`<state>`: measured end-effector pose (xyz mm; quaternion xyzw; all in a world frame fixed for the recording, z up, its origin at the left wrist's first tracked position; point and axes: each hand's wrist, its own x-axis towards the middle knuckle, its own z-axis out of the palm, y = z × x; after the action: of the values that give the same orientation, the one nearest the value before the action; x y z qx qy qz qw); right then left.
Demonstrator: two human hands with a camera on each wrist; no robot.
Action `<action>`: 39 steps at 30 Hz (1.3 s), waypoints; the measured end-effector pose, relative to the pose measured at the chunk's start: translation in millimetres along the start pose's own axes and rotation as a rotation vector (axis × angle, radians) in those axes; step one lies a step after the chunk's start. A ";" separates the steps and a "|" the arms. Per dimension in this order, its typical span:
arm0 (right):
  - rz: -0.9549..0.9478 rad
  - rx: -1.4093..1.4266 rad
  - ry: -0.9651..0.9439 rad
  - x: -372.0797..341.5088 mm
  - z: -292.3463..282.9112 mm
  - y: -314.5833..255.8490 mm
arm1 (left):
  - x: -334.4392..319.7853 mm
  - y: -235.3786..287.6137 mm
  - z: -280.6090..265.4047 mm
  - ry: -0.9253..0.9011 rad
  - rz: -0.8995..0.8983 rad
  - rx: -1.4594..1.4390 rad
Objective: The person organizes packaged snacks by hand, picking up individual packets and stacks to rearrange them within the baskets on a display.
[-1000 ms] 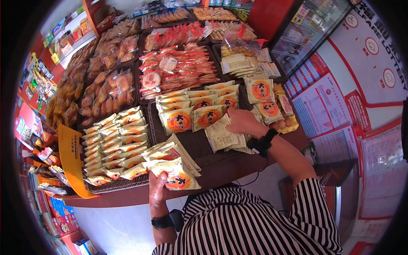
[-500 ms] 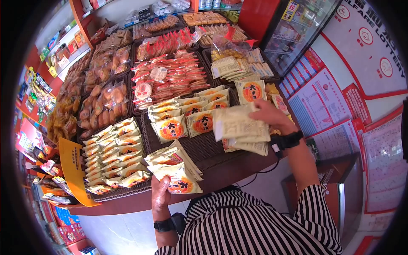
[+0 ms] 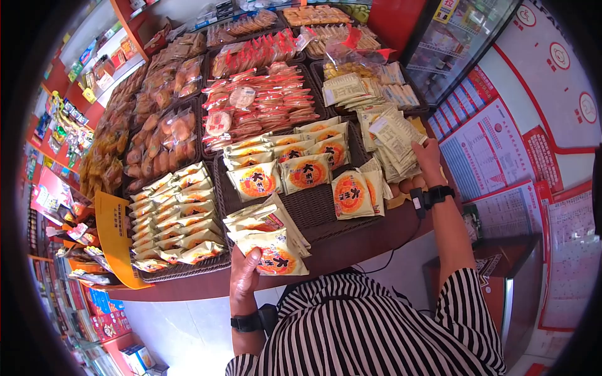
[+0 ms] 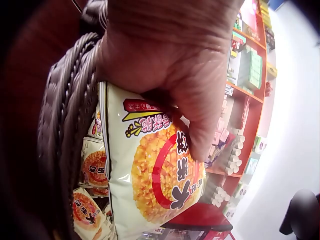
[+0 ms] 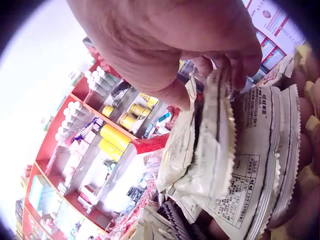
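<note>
In the head view my left hand (image 3: 243,279) grips a cream rice cracker packet (image 3: 276,254) with an orange round print, at the front edge of a dark woven basket (image 3: 307,210). More packets lean behind it. The left wrist view has the thumb lying across the front of that packet (image 4: 155,170). Farther right, my right hand (image 3: 429,161) pinches several rice cracker packets (image 3: 396,135), backs up, over other packets by the basket's right side. In the right wrist view these packets (image 5: 212,150) hang between thumb and fingers, close against similar ones.
Standing packets (image 3: 307,172) fill the basket's back, with a small group (image 3: 354,194) at its right front. Left of it is a basket of packed rows (image 3: 179,219) beside an orange card (image 3: 113,238). Red-wrapped crackers (image 3: 263,103) lie behind. A cable (image 3: 396,249) hangs off the right edge.
My right hand has lifted several packets from the basket's right front and carried them back and right onto the side pile. My left hand keeps its grip at the front edge.
</note>
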<state>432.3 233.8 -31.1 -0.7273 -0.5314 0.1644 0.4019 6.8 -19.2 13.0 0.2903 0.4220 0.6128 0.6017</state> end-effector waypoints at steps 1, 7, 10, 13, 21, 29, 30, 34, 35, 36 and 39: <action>-0.023 0.066 -0.017 -0.7 1.9 2.4 | 0.0 0.0 -0.1 0.014 0.011 0.001; -0.290 -0.050 0.208 -27.7 -18.3 -24.0 | 3.1 -2.6 -7.7 0.022 0.016 0.027; -0.415 -0.101 0.053 -73.7 -35.7 -67.3 | 3.8 -3.8 -8.6 0.035 0.009 -0.027; -0.308 -0.194 -0.412 -115.9 -28.3 -74.1 | 3.2 -3.7 -8.2 0.030 -0.013 0.009; -0.297 -0.438 -0.242 -167.4 11.3 -80.1 | -1.9 -8.1 -18.5 0.037 0.004 -0.063; -0.278 -0.501 -0.145 -174.9 22.3 -91.1 | -10.6 -7.4 -28.8 0.047 0.013 -0.109; -0.184 -0.503 -0.242 -169.3 21.9 -96.1 | -11.4 -7.2 -29.8 0.049 0.013 -0.109; -0.076 -0.522 -0.359 -162.3 25.1 -115.0 | -13.2 -5.9 -30.4 0.046 0.027 -0.121; -0.076 -0.524 -0.356 -162.3 28.1 -110.4 | -13.5 -4.8 -30.5 0.039 0.027 -0.127; -0.103 -0.534 -0.337 -161.0 34.6 -101.4 | -13.7 -3.8 -30.4 0.032 0.028 -0.132; -0.079 -0.490 -0.339 -159.0 32.4 -104.2 | -16.1 -0.7 -29.9 0.042 0.046 -0.135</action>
<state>283.4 114.8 -2.0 -0.7436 -0.6426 0.1348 0.1261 -16.9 -40.1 0.6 0.2458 0.3854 0.6595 0.5967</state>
